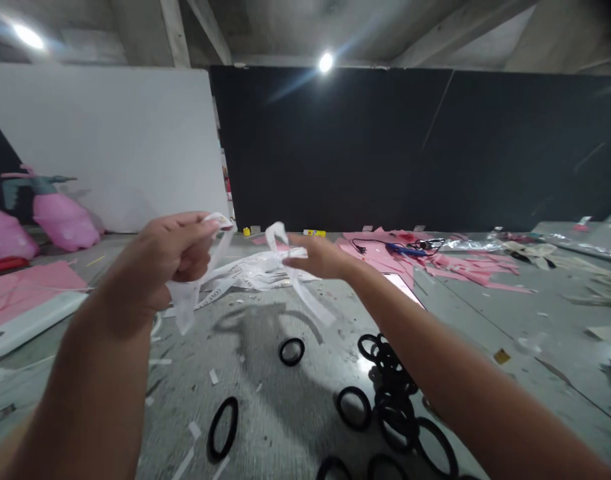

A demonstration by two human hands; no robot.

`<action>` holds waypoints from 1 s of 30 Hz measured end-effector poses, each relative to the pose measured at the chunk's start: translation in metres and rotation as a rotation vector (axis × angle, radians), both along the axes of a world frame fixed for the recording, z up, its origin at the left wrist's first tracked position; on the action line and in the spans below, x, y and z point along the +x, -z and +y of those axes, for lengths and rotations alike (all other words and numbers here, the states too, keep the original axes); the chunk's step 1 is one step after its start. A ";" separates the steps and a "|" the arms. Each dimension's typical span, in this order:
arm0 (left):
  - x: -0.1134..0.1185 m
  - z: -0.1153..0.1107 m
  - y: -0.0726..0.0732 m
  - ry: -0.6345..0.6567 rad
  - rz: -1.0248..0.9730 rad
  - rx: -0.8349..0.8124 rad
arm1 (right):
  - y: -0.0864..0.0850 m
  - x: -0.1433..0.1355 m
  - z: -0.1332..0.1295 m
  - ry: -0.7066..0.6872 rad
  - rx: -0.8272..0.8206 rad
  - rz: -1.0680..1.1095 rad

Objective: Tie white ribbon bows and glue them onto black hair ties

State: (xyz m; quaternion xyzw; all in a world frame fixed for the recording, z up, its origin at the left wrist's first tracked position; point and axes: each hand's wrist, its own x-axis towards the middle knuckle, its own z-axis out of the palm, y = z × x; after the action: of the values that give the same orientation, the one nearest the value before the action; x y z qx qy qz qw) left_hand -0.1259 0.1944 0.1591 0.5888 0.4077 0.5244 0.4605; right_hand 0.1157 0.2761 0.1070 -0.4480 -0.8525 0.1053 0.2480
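Observation:
My left hand (178,247) is closed, thumb and fingers pinching a white ribbon (185,307) whose end hangs below the fist. To its right, my right hand (318,257) has its fingertips closed on another white ribbon length (308,300), looped at the top with a tail trailing down. Whether both lengths are one piece I cannot tell. Behind and between the hands lies a heap of white ribbon with printed lettering (245,272). Nearer to me, a single black ring-shaped band (291,341) lies on the grey surface, with another black band (211,430) to the left.
Several black bands (393,410) are piled under my right forearm. Pink sheets (475,263) and a blue tool with a cord (405,249) lie at the back right. A phone-like slab (404,288) is partly hidden by my arm. Pink spray bottles (65,217) stand far left.

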 end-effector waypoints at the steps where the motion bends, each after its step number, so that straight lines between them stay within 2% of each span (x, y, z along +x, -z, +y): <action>1: 0.004 0.000 0.002 0.012 0.022 0.007 | 0.003 0.002 -0.004 -0.042 -0.054 -0.087; 3: 0.014 0.000 0.007 0.058 0.064 0.015 | 0.012 0.009 -0.018 -0.040 -0.129 -0.172; 4: 0.019 0.000 0.010 0.092 0.092 0.017 | 0.016 0.013 -0.029 -0.027 -0.127 -0.125; 6: 0.030 -0.001 0.015 0.180 0.183 0.024 | 0.022 0.022 -0.051 -0.028 -0.078 0.117; 9: 0.046 -0.003 0.023 0.346 0.333 0.046 | 0.021 0.030 -0.083 -0.177 -0.075 0.380; 12: 0.061 -0.005 0.032 0.445 0.352 0.059 | 0.014 0.031 -0.102 -0.036 -0.055 0.327; 15: 0.075 -0.006 0.041 0.436 0.267 0.066 | 0.010 0.027 -0.106 0.002 -0.221 0.305; 17: 0.083 -0.006 0.045 0.433 0.213 0.077 | 0.011 0.023 -0.106 -0.059 -0.350 0.447; 19: 0.088 -0.007 0.049 0.423 0.174 0.097 | 0.014 0.019 -0.105 -0.095 -0.409 0.657; 22: 0.093 -0.008 0.053 0.336 0.150 0.145 | 0.017 0.016 -0.106 -0.100 -0.416 0.948; 24: 0.095 -0.008 0.055 0.273 0.145 0.169 | 0.018 0.015 -0.107 -0.067 -0.371 1.051; 30: 0.101 -0.012 0.058 0.132 0.133 0.238 | 0.017 0.013 -0.106 0.013 -0.275 1.006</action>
State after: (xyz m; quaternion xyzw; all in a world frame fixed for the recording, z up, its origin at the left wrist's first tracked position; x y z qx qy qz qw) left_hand -0.0248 0.1827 0.1012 0.6983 0.3324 0.4975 0.3930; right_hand 0.1289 0.1700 0.0901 -0.3755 -0.6035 0.4169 0.5665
